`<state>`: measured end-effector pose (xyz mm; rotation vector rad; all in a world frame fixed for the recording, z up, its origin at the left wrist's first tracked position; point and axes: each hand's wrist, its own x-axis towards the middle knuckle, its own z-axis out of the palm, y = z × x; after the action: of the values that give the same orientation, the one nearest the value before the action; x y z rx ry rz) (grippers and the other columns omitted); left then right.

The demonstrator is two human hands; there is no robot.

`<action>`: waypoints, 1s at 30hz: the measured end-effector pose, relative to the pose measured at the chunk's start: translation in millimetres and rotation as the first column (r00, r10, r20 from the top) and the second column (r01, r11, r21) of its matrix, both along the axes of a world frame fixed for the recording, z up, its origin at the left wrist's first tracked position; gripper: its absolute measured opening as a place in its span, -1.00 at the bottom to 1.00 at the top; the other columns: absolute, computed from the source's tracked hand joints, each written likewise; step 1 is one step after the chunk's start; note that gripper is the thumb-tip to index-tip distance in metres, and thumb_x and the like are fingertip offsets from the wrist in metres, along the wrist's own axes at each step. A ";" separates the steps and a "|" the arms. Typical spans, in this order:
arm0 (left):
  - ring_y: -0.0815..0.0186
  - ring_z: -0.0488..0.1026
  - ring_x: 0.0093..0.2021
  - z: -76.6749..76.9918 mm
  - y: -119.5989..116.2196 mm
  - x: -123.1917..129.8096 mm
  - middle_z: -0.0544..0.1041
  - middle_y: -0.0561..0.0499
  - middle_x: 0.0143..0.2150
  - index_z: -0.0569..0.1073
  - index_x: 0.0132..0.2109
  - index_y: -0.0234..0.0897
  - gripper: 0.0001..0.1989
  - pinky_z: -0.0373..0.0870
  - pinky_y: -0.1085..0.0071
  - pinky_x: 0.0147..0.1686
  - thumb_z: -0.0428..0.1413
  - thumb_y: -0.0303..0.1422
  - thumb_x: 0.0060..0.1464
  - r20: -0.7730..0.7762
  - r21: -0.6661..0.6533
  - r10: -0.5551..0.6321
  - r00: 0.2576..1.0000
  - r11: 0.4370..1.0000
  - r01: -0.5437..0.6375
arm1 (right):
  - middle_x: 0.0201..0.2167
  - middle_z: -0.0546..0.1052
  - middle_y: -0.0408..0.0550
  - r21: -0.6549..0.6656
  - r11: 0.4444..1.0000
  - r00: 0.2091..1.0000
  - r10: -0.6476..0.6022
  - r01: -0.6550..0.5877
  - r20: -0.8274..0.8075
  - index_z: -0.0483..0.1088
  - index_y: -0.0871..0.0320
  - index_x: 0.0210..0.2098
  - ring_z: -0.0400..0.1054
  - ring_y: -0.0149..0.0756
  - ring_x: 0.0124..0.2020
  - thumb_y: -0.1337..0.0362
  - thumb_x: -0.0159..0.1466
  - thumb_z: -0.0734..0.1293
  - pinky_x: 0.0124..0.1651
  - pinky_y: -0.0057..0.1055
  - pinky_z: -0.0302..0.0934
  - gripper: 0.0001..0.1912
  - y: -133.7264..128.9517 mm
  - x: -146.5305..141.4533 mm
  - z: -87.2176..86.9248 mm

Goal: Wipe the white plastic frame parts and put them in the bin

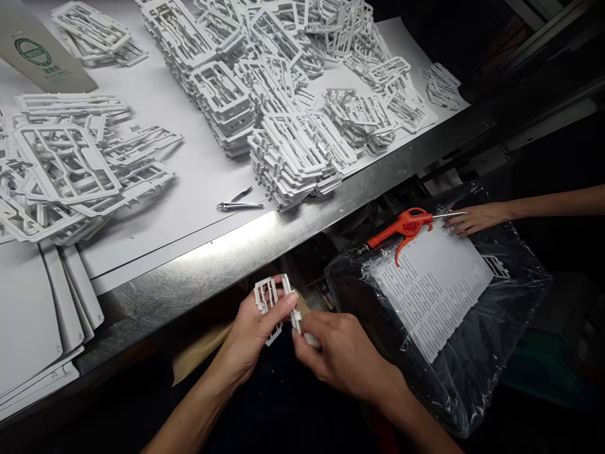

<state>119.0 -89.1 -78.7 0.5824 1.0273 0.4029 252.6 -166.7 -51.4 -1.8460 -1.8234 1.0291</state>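
Observation:
My left hand (253, 328) is closed around white plastic frames (267, 309) with slotted openings. One frame faces up, and a second is turned edge-on between thumb and fingers. My right hand (343, 350) is closed right beside them, its fingertips at the edge-on frame. A pale rounded end shows beneath its fingers; most of that thing is hidden, so I cannot tell its kind. Both hands are below the metal edge of the worktable (208, 243). On the table above them lie a pair of nippers (240, 200) and a neat stack of similar frames (293, 154).
Loose frames (70, 164) are heaped at left, near paper sheets (28, 315) and a pale container (45, 53). More stacks (222, 94) fill the back. At right, an orange air blow gun (401, 228) lies on a plastic-covered box (501, 315), where another person's hand (482, 217) rests.

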 end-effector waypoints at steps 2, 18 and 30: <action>0.28 0.45 -0.23 -1.9 -0.8 -0.1 0.53 -0.06 -0.25 0.41 -0.02 -0.32 -0.65 0.36 0.44 -0.21 0.13 -0.33 0.02 0.055 -0.077 0.007 0.998 0.997 -0.003 | -0.45 0.40 -0.09 0.011 0.996 0.995 0.088 -0.087 -0.047 0.33 0.22 -0.40 0.29 -0.32 -0.42 0.37 0.26 0.28 -0.35 -0.46 0.10 -0.91 4.6 -2.8 5.1; 0.20 0.50 -0.37 -11.1 0.9 -10.5 0.55 -0.13 -0.40 0.52 -0.27 -0.44 -0.74 0.42 0.24 -0.23 -0.04 -0.48 -0.04 0.292 -0.488 0.190 0.937 0.873 -0.025 | -0.25 0.44 -0.08 0.140 0.896 0.876 -0.360 0.421 -0.322 0.41 0.16 -0.18 0.35 -0.33 -0.27 0.34 0.27 0.30 -0.20 -0.47 0.27 -0.87 36.0 8.7 -9.8; 0.14 0.50 -0.24 -11.9 4.3 -10.8 0.56 -0.18 -0.25 0.49 -0.12 -0.46 -0.66 0.43 0.21 -0.18 -0.04 -0.53 -0.03 0.271 -0.472 0.204 0.941 0.880 -0.055 | -0.33 0.42 -0.11 0.176 0.938 0.954 -0.294 0.299 -0.053 0.41 0.15 -0.25 0.32 -0.35 -0.34 0.40 0.26 0.29 -0.26 -0.47 0.20 -0.91 28.2 31.1 -5.7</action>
<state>108.2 -84.7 -90.6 0.0148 0.8155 0.3415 283.7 -138.5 -57.0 -1.9098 -1.5067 0.7477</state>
